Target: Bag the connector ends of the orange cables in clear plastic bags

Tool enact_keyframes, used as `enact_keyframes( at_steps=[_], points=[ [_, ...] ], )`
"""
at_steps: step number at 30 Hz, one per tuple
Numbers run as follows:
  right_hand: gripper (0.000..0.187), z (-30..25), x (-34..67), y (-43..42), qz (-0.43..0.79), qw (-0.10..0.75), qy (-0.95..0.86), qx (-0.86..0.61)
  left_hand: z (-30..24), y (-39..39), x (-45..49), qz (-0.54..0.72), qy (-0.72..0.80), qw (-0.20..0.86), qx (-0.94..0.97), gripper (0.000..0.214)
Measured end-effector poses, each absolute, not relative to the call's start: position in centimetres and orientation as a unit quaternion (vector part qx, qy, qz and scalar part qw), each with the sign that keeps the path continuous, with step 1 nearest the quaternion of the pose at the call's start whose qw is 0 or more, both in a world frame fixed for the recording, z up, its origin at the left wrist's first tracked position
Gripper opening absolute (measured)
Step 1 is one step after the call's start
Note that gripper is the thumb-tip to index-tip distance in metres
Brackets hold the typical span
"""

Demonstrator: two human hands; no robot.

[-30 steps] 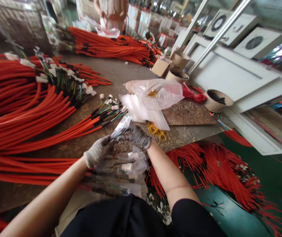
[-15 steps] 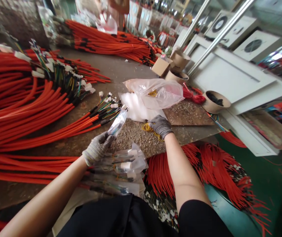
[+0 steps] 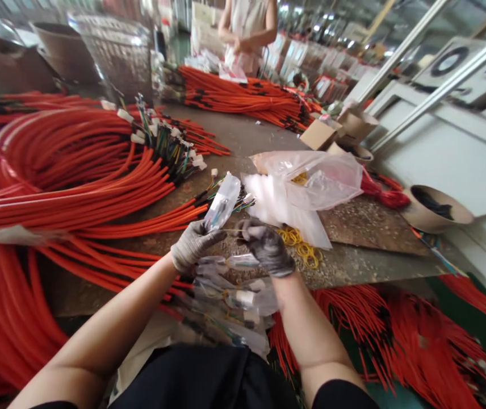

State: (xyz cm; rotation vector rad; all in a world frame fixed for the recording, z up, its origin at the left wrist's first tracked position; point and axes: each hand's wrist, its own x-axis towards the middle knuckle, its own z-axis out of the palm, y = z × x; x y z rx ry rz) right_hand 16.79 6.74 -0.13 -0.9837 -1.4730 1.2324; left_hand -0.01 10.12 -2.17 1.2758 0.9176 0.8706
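Observation:
My left hand (image 3: 192,244), in a grey glove, is closed on a small clear plastic bag (image 3: 223,200) that stands up from its fingers, with wire ends inside it. My right hand (image 3: 267,248), gloved too, is close beside it with fingers curled, pinching what looks like a thin yellow rubber band stretched toward the bag; it is too thin to be sure. Just right of that hand lies a pile of yellow rubber bands (image 3: 302,245). Below both hands, bagged wire ends (image 3: 230,295) hang over the table edge toward my lap.
Thick coils of orange cable (image 3: 64,182) with coloured wire ends fill the left of the grey table (image 3: 243,133). Loose clear bags (image 3: 306,182) lie right of centre, cardboard boxes (image 3: 322,133) and a bowl (image 3: 434,207) beyond. More orange cables hang at lower right. Another person (image 3: 249,25) stands at the far end.
My right hand came back from the rubber band pile to the bag in my left hand. The view has tilted up and shifted right.

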Motion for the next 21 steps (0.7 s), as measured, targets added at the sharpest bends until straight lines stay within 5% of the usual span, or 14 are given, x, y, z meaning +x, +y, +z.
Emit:
enact_keyframes(
  at_steps=[2, 4, 7, 11, 15, 18, 21],
  points=[
    [0.027, -0.5, 16.8, 5.9, 0.622, 0.490, -0.506, -0.342, -2.4, 10.3, -0.2, 0.388, 0.405, 0.625, 0.543, 0.050],
    [0.025, -0.1, 17.7, 5.7, 0.602, 0.501, -0.504, -0.363, -2.8, 10.4, 0.0, 0.403, 0.397, 0.626, 0.538, 0.055],
    [0.043, 2.2, 19.0, 6.8, 0.364, 0.464, -0.639, -0.494, -3.5, 10.0, 0.6, 0.414, 0.390, 0.601, 0.561, 0.058],
    [0.070, 6.0, 18.7, 9.5, 0.137, 0.235, -0.764, -0.586, -4.2, 9.0, 0.8, 0.395, 0.383, 0.557, 0.622, 0.046],
    [0.040, 4.9, 16.3, 10.3, 0.388, 0.180, -0.756, -0.495, -3.2, 8.7, -0.2, 0.474, 0.357, 0.561, 0.577, 0.037],
    [0.043, 1.5, 14.7, 9.6, 0.595, 0.181, -0.664, -0.414, -1.6, 9.3, -1.2, 0.529, 0.378, 0.599, 0.468, 0.038],
    [0.041, -0.3, 14.7, 9.3, 0.564, 0.311, -0.608, -0.463, -0.7, 9.8, -1.9, 0.501, 0.340, 0.683, 0.409, 0.037]
  ],
)
